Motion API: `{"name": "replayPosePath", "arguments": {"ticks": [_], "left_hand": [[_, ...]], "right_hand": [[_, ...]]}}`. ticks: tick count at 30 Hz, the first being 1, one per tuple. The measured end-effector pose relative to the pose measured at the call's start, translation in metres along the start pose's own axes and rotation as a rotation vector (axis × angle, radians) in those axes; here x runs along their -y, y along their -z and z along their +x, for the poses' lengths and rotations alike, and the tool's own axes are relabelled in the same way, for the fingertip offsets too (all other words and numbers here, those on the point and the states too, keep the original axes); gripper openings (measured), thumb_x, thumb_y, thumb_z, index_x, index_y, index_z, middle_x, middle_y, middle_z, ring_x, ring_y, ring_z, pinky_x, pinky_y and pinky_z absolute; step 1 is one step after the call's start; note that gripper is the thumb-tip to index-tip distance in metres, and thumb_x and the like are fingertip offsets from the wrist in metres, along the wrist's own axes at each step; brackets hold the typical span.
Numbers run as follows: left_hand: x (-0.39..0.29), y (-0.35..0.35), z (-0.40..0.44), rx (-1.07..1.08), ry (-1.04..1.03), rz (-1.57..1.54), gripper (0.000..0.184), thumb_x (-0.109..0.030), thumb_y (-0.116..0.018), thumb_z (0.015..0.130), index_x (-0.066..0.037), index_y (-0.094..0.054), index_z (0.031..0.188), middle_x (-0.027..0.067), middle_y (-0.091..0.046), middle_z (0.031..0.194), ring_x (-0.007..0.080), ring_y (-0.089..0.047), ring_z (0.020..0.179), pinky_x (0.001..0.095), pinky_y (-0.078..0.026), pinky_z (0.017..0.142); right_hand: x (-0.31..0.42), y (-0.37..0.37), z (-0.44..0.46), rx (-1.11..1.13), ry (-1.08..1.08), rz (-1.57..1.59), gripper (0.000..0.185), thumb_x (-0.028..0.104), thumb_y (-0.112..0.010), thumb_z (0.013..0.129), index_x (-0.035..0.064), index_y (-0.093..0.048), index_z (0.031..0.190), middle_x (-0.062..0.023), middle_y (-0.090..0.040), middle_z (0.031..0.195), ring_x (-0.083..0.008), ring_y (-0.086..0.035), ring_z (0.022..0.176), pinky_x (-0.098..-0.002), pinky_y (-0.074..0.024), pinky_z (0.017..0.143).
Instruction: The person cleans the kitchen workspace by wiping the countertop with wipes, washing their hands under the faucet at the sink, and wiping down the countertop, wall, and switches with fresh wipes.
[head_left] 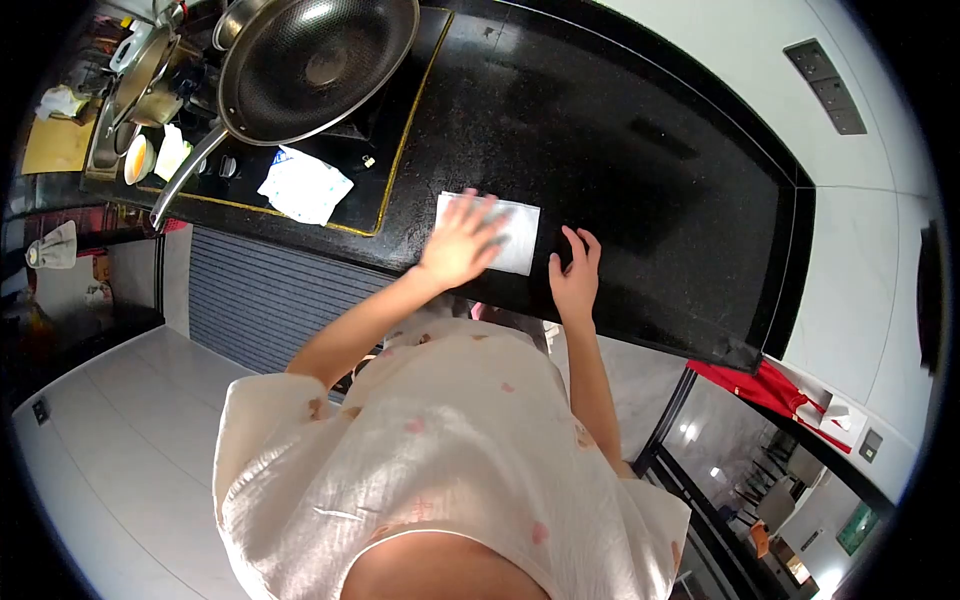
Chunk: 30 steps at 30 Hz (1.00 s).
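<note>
I see the white sheet (518,240) mid-frame on the black counter (690,240), long axis running left to right; the left hand (462,248), nearer, spreads its fingers over the left part; the right hand (575,280), loosely bent and empty, sits just off the right edge.

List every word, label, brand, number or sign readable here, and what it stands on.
No text is readable.
Blue marks on the crumpled white packet: too small and blurred to read.
Reddish marks on the cream patterned shirt: cannot tell whether any are letters.
White rectangular sheet under the bare left hand: no print can be made out.
</note>
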<state>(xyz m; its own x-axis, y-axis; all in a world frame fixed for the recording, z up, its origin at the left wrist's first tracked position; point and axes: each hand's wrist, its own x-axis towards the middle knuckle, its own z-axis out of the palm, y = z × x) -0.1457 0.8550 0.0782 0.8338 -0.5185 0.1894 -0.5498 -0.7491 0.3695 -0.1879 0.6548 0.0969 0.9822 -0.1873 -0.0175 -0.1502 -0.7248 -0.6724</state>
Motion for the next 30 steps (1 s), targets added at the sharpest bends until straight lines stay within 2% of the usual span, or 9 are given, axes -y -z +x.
{"name": "replayPosePath", "arguments": {"ticks": [6,11,16,19,21,27,28,29,30], "left_hand": [[-0.008,-0.052,0.031,0.138,-0.264,-0.025,0.057,-0.042,-0.048,0.077,-0.019,-0.034,0.127,0.0058,-0.028,0.134,0.0289,-0.019,0.126,0.0516,-0.012,0.100],[-0.006,-0.058,0.026,0.121,-0.072,0.014,0.045,-0.022,-0.033,0.085,-0.009,-0.030,0.128,0.0045,-0.024,0.136,0.0215,-0.017,0.128,0.0420,-0.008,0.103],[0.033,-0.039,-0.023,0.074,0.293,-0.303,0.048,-0.026,-0.019,0.088,-0.007,-0.021,0.132,0.0065,-0.021,0.138,0.0197,-0.012,0.129,0.0388,-0.003,0.104],[0.036,0.005,-0.044,-0.391,0.431,-1.639,0.055,-0.030,-0.033,0.082,-0.002,-0.027,0.129,0.0097,-0.031,0.133,0.0229,-0.029,0.122,0.0293,-0.016,0.102],[0.020,0.057,-0.055,-0.648,0.530,-2.098,0.053,-0.029,-0.037,0.079,-0.006,-0.031,0.126,0.0098,-0.032,0.132,0.0237,-0.032,0.120,0.0400,-0.028,0.098],[0.011,0.140,-0.111,-1.099,0.442,-1.607,0.056,-0.035,-0.026,0.083,-0.014,-0.014,0.134,0.0038,-0.011,0.140,0.0251,-0.023,0.124,0.0421,-0.022,0.101],[0.015,0.146,-0.121,-1.101,0.440,-1.600,0.056,-0.037,-0.024,0.084,-0.016,-0.012,0.134,0.0027,-0.010,0.140,0.0249,-0.021,0.125,0.0416,-0.019,0.102],[0.033,0.137,-0.129,-0.900,0.363,-1.136,0.056,-0.040,-0.020,0.085,-0.014,-0.014,0.134,0.0043,-0.010,0.140,0.0247,-0.015,0.127,0.0399,-0.013,0.104],[0.037,0.136,-0.115,-0.674,0.731,-0.856,0.051,-0.034,-0.022,0.087,-0.012,-0.019,0.133,0.0091,-0.011,0.139,0.0245,-0.013,0.128,0.0389,-0.011,0.104]], "right_hand": [[-0.007,0.022,-0.015,-0.003,0.001,0.172,0.031,0.006,-0.054,0.076,0.0127,-0.053,0.106,-0.0079,-0.043,0.111,-0.0123,-0.046,0.055,-0.0234,-0.0411,0.053],[-0.034,0.043,-0.027,-0.003,-0.026,0.340,0.023,0.003,-0.049,0.080,0.0089,-0.054,0.102,-0.0071,-0.043,0.107,-0.0097,-0.047,0.064,-0.0228,-0.0408,0.056],[-0.064,0.058,-0.036,0.079,-0.077,0.482,0.022,0.005,-0.048,0.082,0.0071,-0.053,0.103,-0.0061,-0.045,0.105,-0.0109,-0.052,0.070,-0.0226,-0.0425,0.059],[-0.077,0.060,-0.034,0.155,-0.104,0.605,0.021,0.005,-0.046,0.082,0.0050,-0.053,0.102,-0.0052,-0.049,0.098,-0.0109,-0.052,0.071,-0.0227,-0.0438,0.062],[-0.074,0.061,-0.030,0.209,-0.105,0.605,0.021,0.005,-0.045,0.083,0.0049,-0.052,0.102,-0.0047,-0.051,0.097,-0.0106,-0.053,0.071,-0.0227,-0.0437,0.063],[-0.052,0.064,-0.022,0.296,-0.083,0.674,0.020,0.005,-0.045,0.084,0.0040,-0.052,0.102,-0.0043,-0.054,0.093,-0.0094,-0.053,0.070,-0.0219,-0.0431,0.062],[-0.050,0.064,-0.023,0.303,-0.082,0.685,0.020,0.005,-0.045,0.084,0.0039,-0.052,0.102,-0.0043,-0.054,0.092,-0.0092,-0.053,0.069,-0.0218,-0.0430,0.062],[-0.049,0.063,-0.024,0.299,-0.086,0.686,0.020,0.005,-0.044,0.084,0.0038,-0.052,0.102,-0.0043,-0.054,0.092,-0.0090,-0.053,0.069,-0.0217,-0.0430,0.062],[-0.047,0.062,-0.025,0.295,-0.092,0.686,0.020,0.005,-0.044,0.084,0.0037,-0.052,0.102,-0.0044,-0.054,0.091,-0.0089,-0.053,0.069,-0.0217,-0.0429,0.062]]}}
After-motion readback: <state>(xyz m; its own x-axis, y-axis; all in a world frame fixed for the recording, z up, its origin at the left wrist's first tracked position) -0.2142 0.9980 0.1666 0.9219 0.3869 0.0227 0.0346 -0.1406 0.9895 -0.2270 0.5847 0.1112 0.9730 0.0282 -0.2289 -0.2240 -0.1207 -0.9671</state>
